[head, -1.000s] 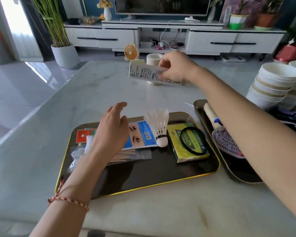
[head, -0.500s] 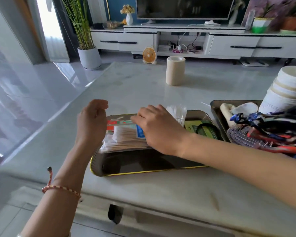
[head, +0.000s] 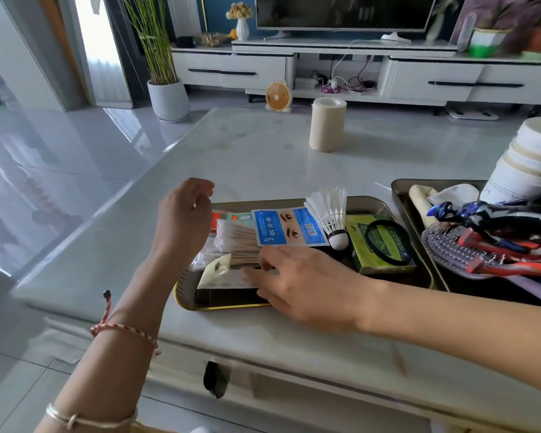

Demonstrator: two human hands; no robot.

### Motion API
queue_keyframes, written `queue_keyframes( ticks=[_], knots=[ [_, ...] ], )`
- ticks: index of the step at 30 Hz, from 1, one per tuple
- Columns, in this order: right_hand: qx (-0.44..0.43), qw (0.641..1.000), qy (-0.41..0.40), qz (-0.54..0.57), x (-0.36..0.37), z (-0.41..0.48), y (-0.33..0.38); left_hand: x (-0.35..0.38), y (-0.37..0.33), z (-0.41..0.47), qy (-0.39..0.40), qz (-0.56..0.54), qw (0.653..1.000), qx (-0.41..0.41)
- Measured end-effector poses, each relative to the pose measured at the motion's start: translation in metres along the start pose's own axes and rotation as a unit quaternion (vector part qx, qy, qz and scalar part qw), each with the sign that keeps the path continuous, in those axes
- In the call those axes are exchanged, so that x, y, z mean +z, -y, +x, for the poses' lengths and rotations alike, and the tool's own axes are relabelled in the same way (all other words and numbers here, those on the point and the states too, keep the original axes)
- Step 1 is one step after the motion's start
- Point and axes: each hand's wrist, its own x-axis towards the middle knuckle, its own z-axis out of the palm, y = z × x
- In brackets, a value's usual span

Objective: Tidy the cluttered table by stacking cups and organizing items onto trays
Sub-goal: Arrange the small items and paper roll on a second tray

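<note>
A dark gold-rimmed tray (head: 222, 306) lies near the table's front edge. It holds a bag of cotton swabs (head: 236, 242), a blue eyebrow card (head: 289, 226), a shuttlecock (head: 330, 214), a green box (head: 361, 260) with a black ring (head: 388, 242) on it, and a white packet (head: 222, 273) at the front left. My right hand (head: 310, 285) lies over the tray's front with straight fingers touching the white packet. My left hand (head: 183, 217) hovers at the tray's left end, fingers loosely curled and holding nothing. A stack of white paper cups (head: 531, 164) stands far right.
A second tray (head: 398, 190) to the right holds a purple hairbrush (head: 447, 251), a blue and red toy (head: 494, 214) and a cloth. A beige roll (head: 327, 126) stands alone further back on the table. The front table edge runs just below the trays.
My right hand carried the white packet from the far side of the table down to the tray and now rests on it at the front left. My left hand stayed by the tray's left end.
</note>
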Motion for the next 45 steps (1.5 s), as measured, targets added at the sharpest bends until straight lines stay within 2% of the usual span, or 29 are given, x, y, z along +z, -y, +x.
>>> queue_keyframes(
  ticks=[4,6,8,10,13,15,19,22,26,32,35,38,42,45],
  knots=[
    [-0.008,0.997,0.081,0.004,0.005,-0.002,-0.005,0.003,-0.005,-0.002,0.009,-0.003,1.000,-0.012],
    [-0.018,0.996,0.090,-0.004,0.005,-0.001,-0.001,0.005,-0.010,-0.004,0.017,0.002,1.000,-0.003],
    [-0.010,0.996,0.063,0.063,-0.006,0.004,0.001,0.009,-0.016,-0.007,0.025,0.006,1.000,0.012],
    [0.015,0.986,-0.049,0.157,-0.026,0.014,-0.012,0.013,-0.022,-0.008,0.034,0.000,0.999,0.031],
    [0.116,0.945,-0.211,0.223,-0.054,0.031,-0.053,0.016,-0.029,-0.007,0.034,-0.006,0.999,0.034],
    [0.208,0.907,-0.265,0.254,-0.064,0.041,-0.085,0.018,-0.033,-0.005,0.038,-0.012,0.999,0.028],
    [0.380,0.860,-0.225,0.257,-0.053,0.050,-0.146,0.025,-0.043,-0.004,0.067,-0.014,0.997,0.028],
    [0.442,0.841,-0.177,0.257,-0.047,0.064,-0.179,0.031,-0.044,-0.001,0.089,-0.015,0.995,0.030],
    [0.511,0.820,-0.169,0.193,-0.043,0.091,-0.209,0.036,-0.037,0.006,0.105,-0.018,0.994,0.016],
    [0.551,0.814,-0.128,0.131,-0.031,0.118,-0.243,0.032,-0.028,0.024,0.062,-0.047,0.997,-0.010],
    [0.560,0.814,-0.103,0.120,-0.032,0.122,-0.262,0.036,-0.026,0.019,0.081,-0.041,0.996,-0.015],
    [0.566,0.805,-0.119,0.130,-0.030,0.127,-0.274,0.043,-0.027,0.018,0.103,-0.039,0.994,-0.015],
    [0.531,0.835,-0.093,0.105,-0.028,0.123,-0.263,0.043,-0.033,0.018,0.122,-0.040,0.992,-0.007],
    [0.450,0.868,-0.170,0.122,-0.030,0.115,-0.240,0.043,-0.037,0.014,0.133,-0.043,0.990,0.006]
  ],
)
